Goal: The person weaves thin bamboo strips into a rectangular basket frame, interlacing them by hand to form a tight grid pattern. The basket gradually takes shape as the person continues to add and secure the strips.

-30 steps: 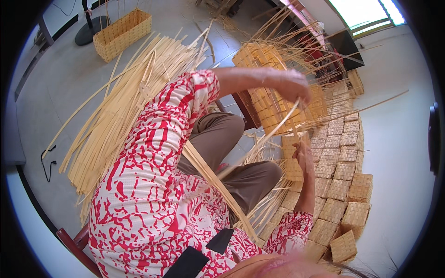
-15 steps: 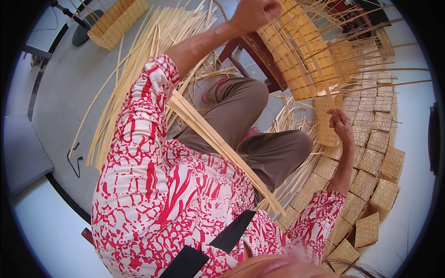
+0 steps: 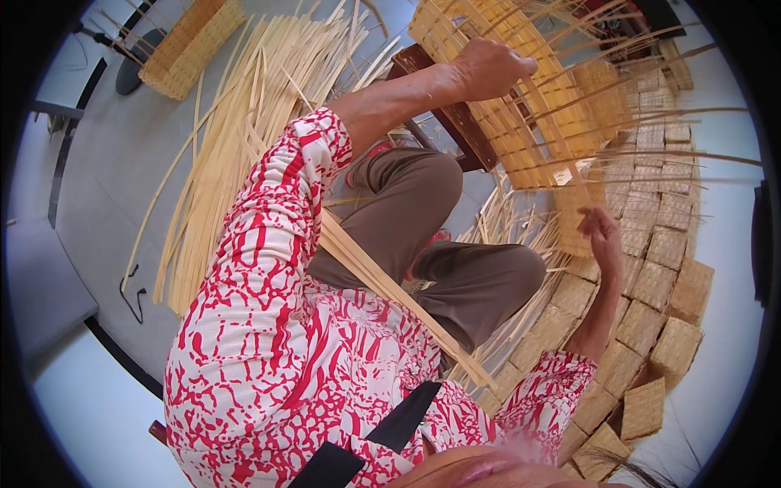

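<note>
- The left hand [image 3: 488, 71] is found over the side of the woven basket [image 3: 495, 128], its grip curled closed; whether a strip is held in it cannot be told.
- The right hand [image 3: 604, 234] is placed just beyond the basket's near end, fingers bent; its hold cannot be confirmed.
- The basket is located at upper right, by the brown desk [image 3: 458, 128].
- Pale strips [image 3: 399, 298] are laid across the lap.

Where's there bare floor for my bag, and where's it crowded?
Bare grey floor lies between the loose strip pile, dark skirting and a thin black cord. A smaller gap shows between the knees and dark wooden stand. It's crowded around the right hand: rows of small baskets, and stakes jutting from the big yellow basket.
</note>
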A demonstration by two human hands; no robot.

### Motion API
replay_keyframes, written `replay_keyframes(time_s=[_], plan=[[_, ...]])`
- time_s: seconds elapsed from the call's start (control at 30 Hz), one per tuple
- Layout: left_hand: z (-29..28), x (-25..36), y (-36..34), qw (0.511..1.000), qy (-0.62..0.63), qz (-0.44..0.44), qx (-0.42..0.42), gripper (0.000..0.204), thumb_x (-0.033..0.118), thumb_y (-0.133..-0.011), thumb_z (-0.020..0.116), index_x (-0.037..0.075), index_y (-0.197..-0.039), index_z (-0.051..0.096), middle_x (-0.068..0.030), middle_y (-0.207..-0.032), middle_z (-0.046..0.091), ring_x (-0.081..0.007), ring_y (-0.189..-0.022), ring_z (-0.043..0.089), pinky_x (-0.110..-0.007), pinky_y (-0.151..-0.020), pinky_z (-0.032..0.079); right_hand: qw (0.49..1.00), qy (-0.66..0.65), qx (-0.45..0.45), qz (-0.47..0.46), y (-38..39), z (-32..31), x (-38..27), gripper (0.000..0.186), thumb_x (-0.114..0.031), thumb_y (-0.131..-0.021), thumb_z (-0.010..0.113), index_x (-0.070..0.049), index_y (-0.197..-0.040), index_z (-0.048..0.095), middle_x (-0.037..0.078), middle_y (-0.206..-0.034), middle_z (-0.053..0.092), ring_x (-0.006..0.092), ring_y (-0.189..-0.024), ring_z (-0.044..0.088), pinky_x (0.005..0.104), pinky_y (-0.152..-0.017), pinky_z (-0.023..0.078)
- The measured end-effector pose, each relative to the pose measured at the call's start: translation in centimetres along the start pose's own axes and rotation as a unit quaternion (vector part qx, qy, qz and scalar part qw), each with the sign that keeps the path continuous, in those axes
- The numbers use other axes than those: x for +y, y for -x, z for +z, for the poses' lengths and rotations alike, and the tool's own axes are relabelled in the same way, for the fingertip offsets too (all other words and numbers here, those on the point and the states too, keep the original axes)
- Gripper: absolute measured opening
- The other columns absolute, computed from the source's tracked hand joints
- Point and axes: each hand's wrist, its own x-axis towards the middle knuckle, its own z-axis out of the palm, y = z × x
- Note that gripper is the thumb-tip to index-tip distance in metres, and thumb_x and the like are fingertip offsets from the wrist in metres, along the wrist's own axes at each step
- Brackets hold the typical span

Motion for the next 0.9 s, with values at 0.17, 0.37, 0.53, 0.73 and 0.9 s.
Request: replay_keyframes(time_s=[0.17,0.37,0.53,0.73,0.9], plan=[[1.2,0.4,0.9,0.998,-0.043,0.039,-0.009,0.014,0.009,-0.086,0.059,0.011,-0.099,0.064,-0.0115,-0.076,0.068,-0.0324,-0.070,0.072,-0.043,-0.057,0.056,0.933,0.135,0.312,-0.122,2.3,4.2,-2.2,0.014,-0.008,-0.098,0.066,0.001,-0.108,0.071,0.009,-0.092,0.070,0.0141,-0.084,0.065,0.0280,-0.075,0.051],[0.3,1.2,0.8,0.999,0.022,-0.025,0.011,0.005,0.012,-0.092,0.057,0.008,-0.093,0.060,-0.0158,-0.076,0.067,-0.0363,-0.070,0.069,-0.047,-0.061,0.054,0.786,-0.556,0.238,0.128,1.1,11.0,0.4,0.030,-0.019,-0.101,0.067,-0.005,-0.127,0.068,0.006,-0.114,0.071,0.0153,-0.097,0.066,0.0313,-0.086,0.054],[-0.1,0.9,0.9,0.996,0.067,0.010,0.062,0.007,0.011,-0.095,0.058,0.006,-0.097,0.061,-0.0169,-0.077,0.067,-0.0369,-0.071,0.068,-0.047,-0.060,0.053,0.689,-0.691,0.219,0.016,-3.4,11.6,1.8,0.028,-0.016,-0.101,0.066,-0.009,-0.128,0.067,0.007,-0.124,0.070,0.0186,-0.110,0.065,0.0383,-0.099,0.050],[-0.5,1.3,1.6,0.986,0.143,0.004,0.090,0.013,0.008,-0.094,0.057,0.007,-0.106,0.063,-0.0180,-0.075,0.065,-0.0381,-0.071,0.068,-0.047,-0.059,0.052,0.654,-0.715,0.246,-0.022,-4.5,11.5,1.6,0.022,-0.017,-0.100,0.067,-0.012,-0.122,0.069,0.003,-0.117,0.070,0.0191,-0.108,0.064,0.0407,-0.097,0.049],[0.2,1.6,2.0,0.976,0.198,-0.005,0.088,0.022,0.006,-0.090,0.056,0.009,-0.111,0.063,-0.0181,-0.075,0.065,-0.0390,-0.071,0.067,-0.048,-0.058,0.052,0.614,-0.746,0.257,0.006,-4.3,12.0,1.3,0.013,-0.012,-0.100,0.066,-0.011,-0.112,0.070,0.005,-0.113,0.071,0.0217,-0.110,0.064,0.0454,-0.100,0.049]])
